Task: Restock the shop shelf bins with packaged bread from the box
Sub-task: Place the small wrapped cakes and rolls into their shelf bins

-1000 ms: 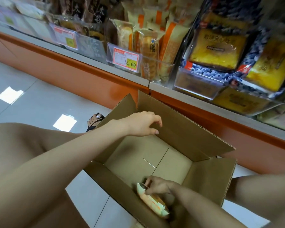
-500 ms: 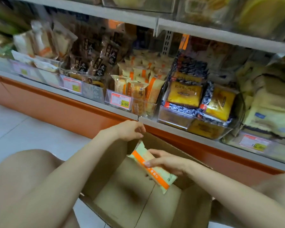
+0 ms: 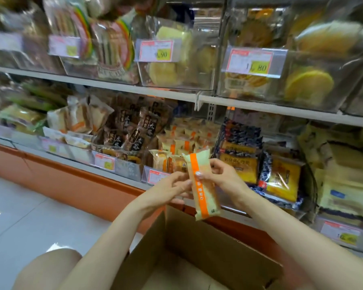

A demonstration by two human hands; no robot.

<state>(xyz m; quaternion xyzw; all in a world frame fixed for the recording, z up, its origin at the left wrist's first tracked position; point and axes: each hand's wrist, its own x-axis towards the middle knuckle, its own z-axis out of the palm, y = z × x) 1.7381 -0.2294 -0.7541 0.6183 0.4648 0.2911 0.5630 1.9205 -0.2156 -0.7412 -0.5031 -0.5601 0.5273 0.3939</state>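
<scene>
A pale bread pack with an orange stripe [image 3: 201,185] stands upright in the air in front of the lower shelf. My right hand [image 3: 224,178] grips its right edge, thumb across the front. My left hand [image 3: 170,190] holds its left edge with curled fingers. Just behind the pack is a clear shelf bin [image 3: 155,174] with several matching orange-striped packs [image 3: 172,149]. The open cardboard box [image 3: 189,248] sits below my arms; its inside is mostly out of view.
Neighbouring bins hold dark-wrapped loaves [image 3: 132,130], yellow cake packs [image 3: 281,176] and pale packs at the far right [image 3: 344,181]. An upper shelf [image 3: 176,95] carries clear bins of round cakes. An orange plinth [image 3: 71,181] runs under the shelf. My knee [image 3: 48,268] is at lower left.
My right hand lifted the bread pack out of the box up to shelf height. My left hand left the box flap and took the pack's left edge. The view tilted upward.
</scene>
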